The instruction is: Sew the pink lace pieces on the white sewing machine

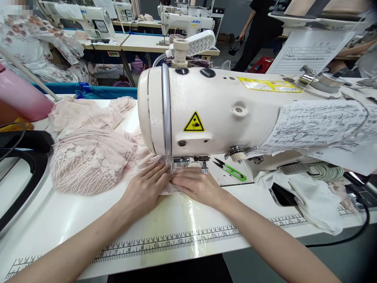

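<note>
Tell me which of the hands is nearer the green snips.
Right. The right hand is just left of the green snips; the left hand is farther left, on the pale pink fabric.

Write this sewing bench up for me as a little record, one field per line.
Left hand: flat, fingers on the pale pink lace cloth, beside the needle area
Left hand point
Right hand: flat, fingertips near the left hand's, under the sewing machine
Right hand point
Lace cloth: mostly bunched left of the machine
Snips: green-handled, behind the right hand
Far right: white cloth partly over a dark phone-like object
Table edge: printed ruler marks
</note>
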Motion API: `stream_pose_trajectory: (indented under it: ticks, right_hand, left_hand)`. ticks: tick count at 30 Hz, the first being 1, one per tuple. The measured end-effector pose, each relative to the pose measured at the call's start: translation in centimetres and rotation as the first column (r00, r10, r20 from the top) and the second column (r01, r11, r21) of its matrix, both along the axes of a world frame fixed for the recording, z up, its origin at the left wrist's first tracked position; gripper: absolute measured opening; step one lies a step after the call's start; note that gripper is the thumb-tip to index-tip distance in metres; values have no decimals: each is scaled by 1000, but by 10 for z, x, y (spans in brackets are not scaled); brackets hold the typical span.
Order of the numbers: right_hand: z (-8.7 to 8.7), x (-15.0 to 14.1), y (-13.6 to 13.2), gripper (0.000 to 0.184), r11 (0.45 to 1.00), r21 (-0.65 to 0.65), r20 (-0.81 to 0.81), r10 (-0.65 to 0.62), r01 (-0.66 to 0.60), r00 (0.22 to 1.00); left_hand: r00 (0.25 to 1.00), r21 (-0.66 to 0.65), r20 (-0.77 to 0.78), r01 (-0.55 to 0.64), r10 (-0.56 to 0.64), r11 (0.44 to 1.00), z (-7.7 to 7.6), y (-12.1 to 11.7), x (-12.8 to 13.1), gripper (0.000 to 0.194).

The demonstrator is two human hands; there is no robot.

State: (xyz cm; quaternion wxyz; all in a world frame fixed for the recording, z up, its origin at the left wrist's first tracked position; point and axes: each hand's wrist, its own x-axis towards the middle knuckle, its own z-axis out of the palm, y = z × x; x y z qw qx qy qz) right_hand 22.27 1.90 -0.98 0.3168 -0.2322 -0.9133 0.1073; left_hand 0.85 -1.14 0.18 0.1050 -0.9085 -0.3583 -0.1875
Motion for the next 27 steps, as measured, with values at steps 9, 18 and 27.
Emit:
stream_pose_trajectory:
  ticks: [9,18,27]
  right_hand:
    - [-2,-6,0,21,997,46,58,-64,62,996]
    - [-3,-6,2,23,994,64,40,-95,93,995]
    - [-5,-3,7,18,997,25,58,-74,73,996]
  left_hand:
    - [998,-20,24,-59,60,998,-6,1,-1,28]
    - [993,92,-33,-113,116,989,-11,1,3,32]
    - [991,29,1,-134,134,991,-16,1,4,39]
